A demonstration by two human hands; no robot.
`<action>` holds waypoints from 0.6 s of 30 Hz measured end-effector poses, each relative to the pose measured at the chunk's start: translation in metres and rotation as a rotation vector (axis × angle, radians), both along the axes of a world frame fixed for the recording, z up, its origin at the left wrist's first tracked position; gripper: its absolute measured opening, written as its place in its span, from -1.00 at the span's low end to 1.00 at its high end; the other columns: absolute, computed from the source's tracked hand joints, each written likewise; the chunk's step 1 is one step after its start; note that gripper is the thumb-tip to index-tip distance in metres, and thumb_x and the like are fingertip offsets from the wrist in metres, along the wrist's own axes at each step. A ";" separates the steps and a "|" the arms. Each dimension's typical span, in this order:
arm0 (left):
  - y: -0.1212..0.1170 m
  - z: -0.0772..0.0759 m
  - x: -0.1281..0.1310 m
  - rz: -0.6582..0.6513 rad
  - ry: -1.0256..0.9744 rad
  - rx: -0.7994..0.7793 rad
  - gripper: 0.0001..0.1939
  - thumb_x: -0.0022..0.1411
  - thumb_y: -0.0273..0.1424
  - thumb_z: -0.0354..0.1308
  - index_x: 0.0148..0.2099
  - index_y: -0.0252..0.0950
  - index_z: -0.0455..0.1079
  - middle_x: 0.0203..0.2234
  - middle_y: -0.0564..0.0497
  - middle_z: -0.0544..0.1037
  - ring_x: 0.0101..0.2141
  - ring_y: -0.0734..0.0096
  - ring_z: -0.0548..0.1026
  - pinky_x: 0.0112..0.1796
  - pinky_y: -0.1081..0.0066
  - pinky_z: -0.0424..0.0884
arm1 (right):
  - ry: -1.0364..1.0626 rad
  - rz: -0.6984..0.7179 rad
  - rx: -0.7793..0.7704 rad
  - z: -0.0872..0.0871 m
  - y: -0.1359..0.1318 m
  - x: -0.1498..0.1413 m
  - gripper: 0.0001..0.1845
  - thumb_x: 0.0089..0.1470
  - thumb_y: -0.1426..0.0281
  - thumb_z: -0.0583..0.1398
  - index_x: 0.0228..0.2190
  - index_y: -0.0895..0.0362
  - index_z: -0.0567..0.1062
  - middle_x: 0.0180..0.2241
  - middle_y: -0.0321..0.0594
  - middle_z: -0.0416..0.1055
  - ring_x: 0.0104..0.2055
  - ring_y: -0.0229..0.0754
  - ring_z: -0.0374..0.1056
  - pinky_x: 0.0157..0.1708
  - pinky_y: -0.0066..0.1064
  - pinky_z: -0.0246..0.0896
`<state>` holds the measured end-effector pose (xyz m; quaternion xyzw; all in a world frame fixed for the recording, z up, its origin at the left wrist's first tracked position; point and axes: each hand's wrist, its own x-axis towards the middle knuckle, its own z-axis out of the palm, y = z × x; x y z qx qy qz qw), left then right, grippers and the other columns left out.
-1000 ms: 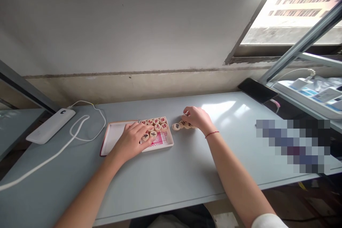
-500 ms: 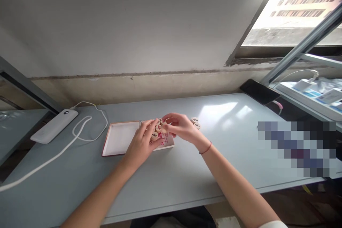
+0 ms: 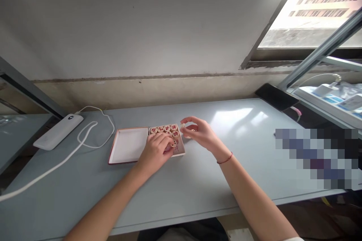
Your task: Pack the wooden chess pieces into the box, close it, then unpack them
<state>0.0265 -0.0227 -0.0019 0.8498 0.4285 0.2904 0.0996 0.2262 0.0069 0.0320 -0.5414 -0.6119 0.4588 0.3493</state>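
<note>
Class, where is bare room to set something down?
Bare grey desk lies this side of the shallow white box, and between right hand and flat black phone. Crowded: the box, with round cream pieces and the left hand.

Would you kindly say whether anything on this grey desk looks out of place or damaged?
Nothing there looks damaged; only the white cable seems slightly untidy, looping unevenly across the left of the grey desk beside the white oblong device.

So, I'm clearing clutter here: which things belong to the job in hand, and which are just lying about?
In use:
white tray
open lid
round lettered pieces

Apparently lying about:
white device
white cable
dark phone-like device
pixelated item, unidentifiable
</note>
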 end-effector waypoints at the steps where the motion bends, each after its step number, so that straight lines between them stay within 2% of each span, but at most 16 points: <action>1: 0.001 0.000 0.001 0.022 0.041 0.000 -0.95 0.21 -0.48 0.12 -0.30 -0.22 0.36 -0.19 0.02 0.54 -0.08 0.27 0.42 -0.07 0.22 0.26 | -0.051 0.013 0.036 0.000 -0.001 0.000 -0.69 -0.01 0.24 0.22 -0.21 0.10 0.46 -0.23 -0.18 0.45 -0.35 -0.23 0.42 -0.44 -0.43 0.32; 4: 0.003 -0.001 -0.001 0.097 0.110 0.006 -0.95 0.19 -0.39 0.17 -0.25 -0.19 0.40 -0.14 0.01 0.53 -0.02 0.20 0.36 -0.08 0.20 0.21 | -0.194 0.120 0.201 -0.001 -0.008 -0.004 -0.80 0.03 0.34 0.19 -0.25 0.06 0.49 -0.21 -0.23 0.43 -0.34 -0.28 0.40 -0.37 -0.44 0.31; 7: 0.006 0.001 -0.011 0.131 0.135 0.034 -0.84 0.19 -0.29 0.19 -0.16 -0.17 0.40 -0.09 -0.02 0.50 0.00 0.17 0.34 -0.06 0.18 0.20 | -0.385 0.233 0.341 -0.004 -0.013 -0.012 -0.85 0.05 0.40 0.18 -0.26 0.06 0.49 -0.32 -0.27 0.43 -0.43 -0.31 0.34 -0.40 -0.45 0.23; 11: 0.011 0.002 -0.025 0.133 0.177 0.056 -0.79 0.20 -0.32 0.15 -0.09 -0.15 0.37 -0.02 -0.03 0.46 0.04 0.19 0.34 -0.02 0.18 0.19 | -0.580 0.357 0.475 -0.009 -0.016 -0.021 -0.91 0.09 0.44 0.17 -0.31 0.10 0.49 -0.34 -0.25 0.44 -0.41 -0.28 0.32 -0.45 -0.48 0.12; 16: 0.014 -0.001 -0.033 0.137 0.213 0.055 -0.79 0.21 -0.30 0.13 -0.09 -0.16 0.37 0.03 -0.04 0.42 0.10 0.16 0.30 0.03 0.17 0.20 | -0.685 0.374 0.593 -0.017 -0.013 -0.021 -0.90 0.11 0.43 0.17 -0.31 0.09 0.51 -0.21 -0.21 0.42 -0.40 -0.30 0.31 -0.44 -0.46 0.07; 18: 0.014 -0.002 -0.033 0.134 0.216 0.055 -0.78 0.22 -0.29 0.12 -0.08 -0.16 0.37 0.03 -0.04 0.42 0.11 0.15 0.29 0.04 0.16 0.20 | -0.693 0.369 0.610 -0.020 -0.011 -0.021 -0.89 0.10 0.44 0.17 -0.31 0.09 0.51 -0.23 -0.22 0.42 -0.39 -0.30 0.30 -0.45 -0.47 0.04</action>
